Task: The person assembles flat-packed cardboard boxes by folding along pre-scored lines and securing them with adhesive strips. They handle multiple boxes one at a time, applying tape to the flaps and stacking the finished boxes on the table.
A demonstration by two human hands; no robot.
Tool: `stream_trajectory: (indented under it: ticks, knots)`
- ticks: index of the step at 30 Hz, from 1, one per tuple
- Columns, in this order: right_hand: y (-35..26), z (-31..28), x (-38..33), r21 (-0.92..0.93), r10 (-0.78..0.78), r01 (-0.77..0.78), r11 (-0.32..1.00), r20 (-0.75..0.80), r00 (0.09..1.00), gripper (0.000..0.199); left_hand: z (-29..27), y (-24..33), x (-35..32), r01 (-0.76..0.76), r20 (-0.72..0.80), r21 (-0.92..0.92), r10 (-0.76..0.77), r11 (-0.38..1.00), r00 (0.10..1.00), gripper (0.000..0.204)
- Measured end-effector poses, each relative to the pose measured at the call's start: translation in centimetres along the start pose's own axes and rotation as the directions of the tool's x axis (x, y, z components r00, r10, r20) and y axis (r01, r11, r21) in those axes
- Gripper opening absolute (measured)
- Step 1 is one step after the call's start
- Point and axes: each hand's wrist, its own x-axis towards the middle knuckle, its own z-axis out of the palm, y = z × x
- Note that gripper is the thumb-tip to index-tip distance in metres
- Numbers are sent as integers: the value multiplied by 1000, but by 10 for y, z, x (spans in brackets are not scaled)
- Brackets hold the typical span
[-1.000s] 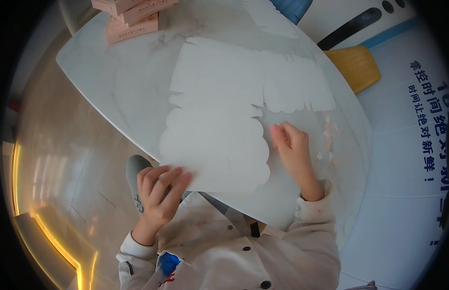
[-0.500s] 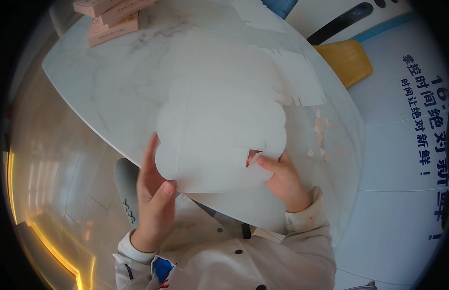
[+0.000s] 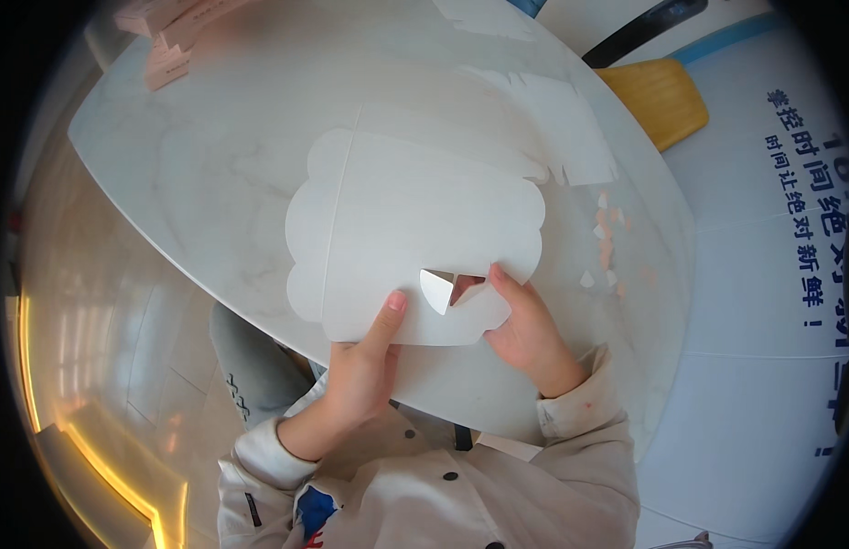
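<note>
A white scallop-edged sheet of card (image 3: 397, 210) lies between my hands over the near part of the table. A fold line runs down its left side. Near its lower right a cut flap (image 3: 437, 291) stands up, and skin tone shows through the opening beside it. My left hand (image 3: 365, 366) grips the card's lower edge, thumb on top and fingers underneath. At the lower right corner my right hand (image 3: 525, 329) pinches the card, its thumb beside the opening. Most fingers of both hands are hidden below the card.
The marble-patterned table (image 3: 196, 183) has a curved edge. Pink boxes (image 3: 168, 66) are stacked at the far left. White offcuts (image 3: 557, 123) and small scraps (image 3: 607, 242) lie on the right. Beyond the edge stands a yellow chair (image 3: 658, 101).
My left hand has moved right from the card's left edge to its lower edge. The flap has opened wider and folded out to the left. The card lies flatter.
</note>
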Motion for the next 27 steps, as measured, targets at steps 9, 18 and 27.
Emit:
stream_trajectory:
  ticks: [9, 18, 27]
  knots:
    - [9, -23, 9, 188, 111, -151, 970, 208, 972, 21, -24, -3, 14, 99, 158, -67, -87, 993, 984, 43]
    - [9, -22, 11, 189, 46, -98, 977, 262, 964, 26, -36, -6, 10, 186, 423, -249, -66, 951, 904, 46]
    - [9, -20, 12, 159, 165, -210, 965, 256, 952, 39, -35, -4, 8, 191, 556, -331, 28, 924, 831, 43]
